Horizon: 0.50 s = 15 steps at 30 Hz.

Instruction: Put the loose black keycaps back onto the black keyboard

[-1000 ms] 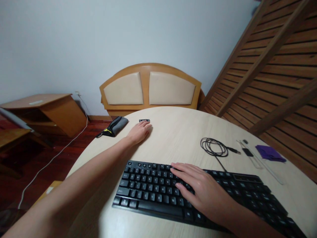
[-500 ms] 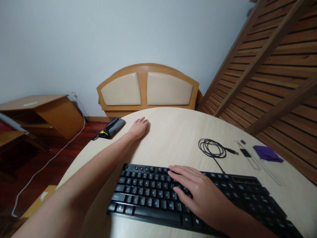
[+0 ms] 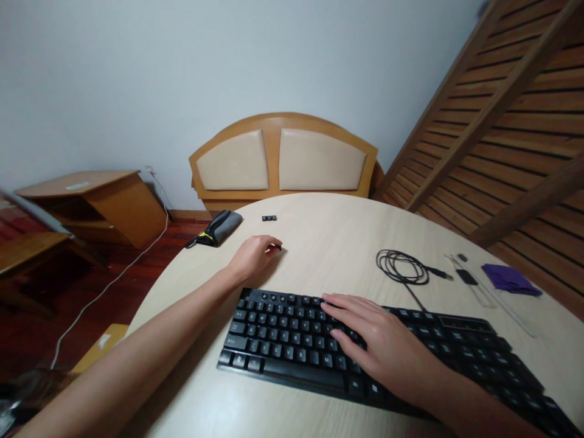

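Note:
A black keyboard (image 3: pixel 292 340) lies on the round wooden table (image 3: pixel 337 228), with gaps in its top row where keycaps are off. My right hand (image 3: pixel 374 334) rests flat across its middle, fingers stretched over the keys. Beyond the keyboard's left end, my left hand (image 3: pixel 255 258) is closed just above the table. A small black and red thing (image 3: pixel 275 247) shows at its fingertips, too little visible to name. Several black keycaps (image 3: pixel 269 218) stand in a short row farther back, apart from the hand.
A grey and black pouch (image 3: pixel 221 228) lies at the table's left edge. To the right are a coiled USB cable (image 3: pixel 401 267), a wire tool (image 3: pixel 466 278), a thin white stick (image 3: pixel 502 299) and a folded purple cloth (image 3: pixel 511 278). A headboard (image 3: pixel 283 158) stands behind.
My left hand has drawn back from the far-left area toward the keyboard and closed around a small thing. The row of keycaps now shows. My right hand stays on the keyboard; the view has shifted slightly.

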Motion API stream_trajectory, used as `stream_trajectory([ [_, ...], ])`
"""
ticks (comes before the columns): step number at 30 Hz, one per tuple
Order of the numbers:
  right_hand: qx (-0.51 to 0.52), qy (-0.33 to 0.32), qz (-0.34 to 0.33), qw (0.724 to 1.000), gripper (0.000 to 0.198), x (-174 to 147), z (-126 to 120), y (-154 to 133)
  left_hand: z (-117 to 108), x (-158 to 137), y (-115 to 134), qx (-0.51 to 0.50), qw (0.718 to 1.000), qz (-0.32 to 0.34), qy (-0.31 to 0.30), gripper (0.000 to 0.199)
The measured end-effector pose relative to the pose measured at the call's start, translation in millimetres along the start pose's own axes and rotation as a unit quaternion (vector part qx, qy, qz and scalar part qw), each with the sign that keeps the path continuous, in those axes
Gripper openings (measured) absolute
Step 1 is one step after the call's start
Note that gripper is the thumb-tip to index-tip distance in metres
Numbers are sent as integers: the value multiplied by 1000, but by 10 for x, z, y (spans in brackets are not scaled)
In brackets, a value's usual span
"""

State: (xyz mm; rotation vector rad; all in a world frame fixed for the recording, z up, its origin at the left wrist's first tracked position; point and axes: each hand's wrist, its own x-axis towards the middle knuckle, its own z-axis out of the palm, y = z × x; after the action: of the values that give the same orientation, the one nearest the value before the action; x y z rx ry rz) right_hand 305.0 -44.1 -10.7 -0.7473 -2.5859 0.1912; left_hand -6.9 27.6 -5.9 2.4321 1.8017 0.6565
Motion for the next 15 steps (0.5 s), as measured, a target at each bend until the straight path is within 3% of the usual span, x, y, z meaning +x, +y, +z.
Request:
stream_trajectory([
  [7,-17,-3,0,1000,36,-8,-5,2,-234,-503,242,-183,983,-18,5,19],
  [15,-28,13,-4,1000,36,-3,3,24,-347,-514,211,-273,955,7,-118,22],
])
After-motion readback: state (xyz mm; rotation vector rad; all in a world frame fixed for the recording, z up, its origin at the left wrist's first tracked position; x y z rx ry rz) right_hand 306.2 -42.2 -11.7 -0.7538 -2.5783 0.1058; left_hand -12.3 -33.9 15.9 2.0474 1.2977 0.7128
